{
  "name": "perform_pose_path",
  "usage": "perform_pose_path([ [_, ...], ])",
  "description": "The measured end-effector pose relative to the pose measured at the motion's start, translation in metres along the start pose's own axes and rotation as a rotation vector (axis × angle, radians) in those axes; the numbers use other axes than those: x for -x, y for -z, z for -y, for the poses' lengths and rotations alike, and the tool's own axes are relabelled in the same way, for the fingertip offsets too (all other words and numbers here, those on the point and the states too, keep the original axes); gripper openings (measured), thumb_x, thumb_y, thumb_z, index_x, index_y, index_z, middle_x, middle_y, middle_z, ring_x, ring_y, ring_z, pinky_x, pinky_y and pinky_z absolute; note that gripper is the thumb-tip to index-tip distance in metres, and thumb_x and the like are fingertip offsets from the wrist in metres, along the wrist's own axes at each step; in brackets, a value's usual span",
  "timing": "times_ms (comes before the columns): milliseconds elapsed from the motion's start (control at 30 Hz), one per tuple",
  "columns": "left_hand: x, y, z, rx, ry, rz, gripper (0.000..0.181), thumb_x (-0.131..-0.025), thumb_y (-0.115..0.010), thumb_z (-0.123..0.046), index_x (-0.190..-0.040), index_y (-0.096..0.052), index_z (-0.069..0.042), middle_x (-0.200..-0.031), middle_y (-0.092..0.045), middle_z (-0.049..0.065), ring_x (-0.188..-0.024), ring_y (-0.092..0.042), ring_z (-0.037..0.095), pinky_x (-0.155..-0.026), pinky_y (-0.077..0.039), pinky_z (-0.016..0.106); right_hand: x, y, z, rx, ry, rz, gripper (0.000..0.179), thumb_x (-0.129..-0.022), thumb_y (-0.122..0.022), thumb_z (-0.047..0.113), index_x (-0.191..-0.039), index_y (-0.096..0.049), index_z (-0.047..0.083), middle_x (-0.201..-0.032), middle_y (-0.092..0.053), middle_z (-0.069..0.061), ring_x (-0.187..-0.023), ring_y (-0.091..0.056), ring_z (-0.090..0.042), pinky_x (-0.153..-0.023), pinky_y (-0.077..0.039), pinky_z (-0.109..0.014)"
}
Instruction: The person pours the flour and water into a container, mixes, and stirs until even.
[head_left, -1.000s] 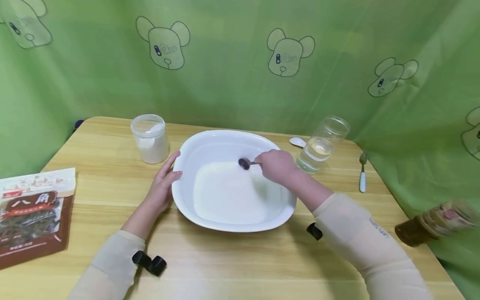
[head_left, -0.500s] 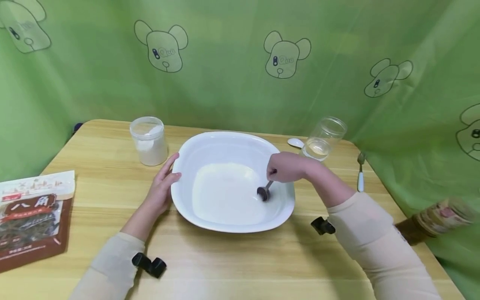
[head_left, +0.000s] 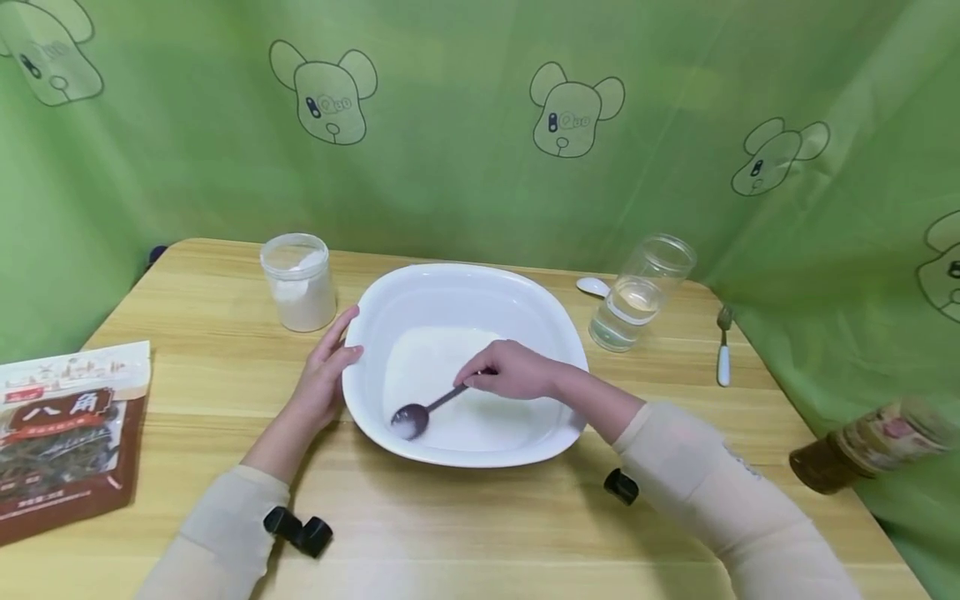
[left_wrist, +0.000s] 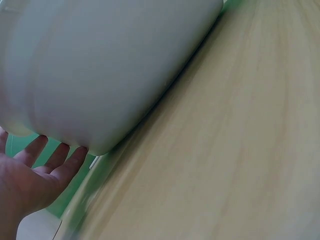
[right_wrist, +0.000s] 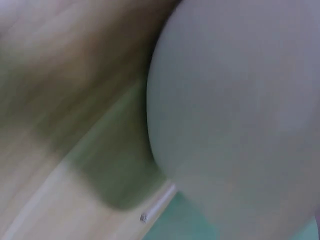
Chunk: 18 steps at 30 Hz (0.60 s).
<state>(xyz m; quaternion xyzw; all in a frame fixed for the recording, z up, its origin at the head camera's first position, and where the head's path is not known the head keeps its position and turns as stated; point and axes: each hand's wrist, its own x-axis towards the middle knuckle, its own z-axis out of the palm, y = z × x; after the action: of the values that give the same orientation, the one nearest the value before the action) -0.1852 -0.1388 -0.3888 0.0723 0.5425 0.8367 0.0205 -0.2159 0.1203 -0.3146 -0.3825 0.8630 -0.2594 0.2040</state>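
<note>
A white oval basin [head_left: 465, 292] sits in the middle of the wooden table. My left hand [head_left: 326, 375] holds its left side, thumb on the rim and fingers against the outer wall; in the left wrist view several fingertips [left_wrist: 75, 159] touch that wall. Over the inside of the basin, my right hand [head_left: 513, 371] pinches the handle of a dark brown spoon [head_left: 420, 417]. The spoon's bowl is low at the basin's front left, with some white showing in it. In the right wrist view the basin's outer wall [right_wrist: 235, 100] hides the hand and spoon.
A clear jar of white powder [head_left: 303, 296] stands behind left. Behind right are a glass of clear liquid [head_left: 626, 312] and a white spoon [head_left: 592, 287]. A fork [head_left: 723, 350] and a brown jar [head_left: 862, 442] lie right; a star anise bag [head_left: 71, 442] lies left.
My right hand has swept the brown spoon from the basin's back right, round its right side, to the front left. The left hand has stayed at the rim.
</note>
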Motion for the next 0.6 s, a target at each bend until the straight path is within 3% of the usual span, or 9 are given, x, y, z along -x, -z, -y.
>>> perform_pose_path([
  [133,0.001,0.000,0.000,-0.005,-0.010,-0.001,0.058,-0.082,-0.042,-0.004,-0.136,-0.025,-0.014,-0.133,-0.028,0.018,-0.105,-0.044,0.025,-0.082,-0.045,0.032,-0.013,-0.006,0.004,0.035,-0.115,-0.142,0.021,-0.084,-0.051,0.006,-0.096,-0.067,0.009,-0.078,-0.063,-0.006,-0.046,-0.034,-0.007,-0.043,-0.031,-0.019],
  [333,0.001,-0.002,0.000,-0.011,0.001,-0.008,0.058,-0.081,-0.042,-0.003,-0.136,-0.026,-0.014,-0.131,-0.030,0.018,-0.102,-0.046,0.024,-0.079,-0.047,0.033,-0.017,0.003,-0.008,0.195,-0.314,-0.300,0.025,-0.084,-0.047,0.009,-0.101,-0.066,0.010,-0.076,-0.062,-0.004,-0.047,-0.040,-0.011,-0.044,-0.036,-0.022],
  [500,0.000,-0.001,0.000,-0.021,0.015,-0.011,0.058,-0.082,-0.043,-0.004,-0.136,-0.026,-0.016,-0.130,-0.031,0.017,-0.103,-0.045,0.026,-0.079,-0.047,0.034,-0.001,0.025,-0.015,0.426,-0.417,-0.298,0.028,-0.081,-0.045,0.007,-0.100,-0.066,0.012,-0.086,-0.062,-0.004,-0.056,-0.047,-0.015,-0.043,-0.039,-0.026],
  [600,0.000,0.000,-0.001,-0.020,0.011,-0.015,0.058,-0.082,-0.043,-0.005,-0.136,-0.027,-0.017,-0.130,-0.031,0.016,-0.102,-0.046,0.024,-0.076,-0.048,0.031,0.014,0.040,-0.014,0.529,-0.443,-0.217,0.026,-0.077,-0.044,0.003,-0.084,-0.067,0.012,-0.071,-0.059,-0.004,-0.056,-0.047,-0.018,-0.043,-0.038,-0.027],
])
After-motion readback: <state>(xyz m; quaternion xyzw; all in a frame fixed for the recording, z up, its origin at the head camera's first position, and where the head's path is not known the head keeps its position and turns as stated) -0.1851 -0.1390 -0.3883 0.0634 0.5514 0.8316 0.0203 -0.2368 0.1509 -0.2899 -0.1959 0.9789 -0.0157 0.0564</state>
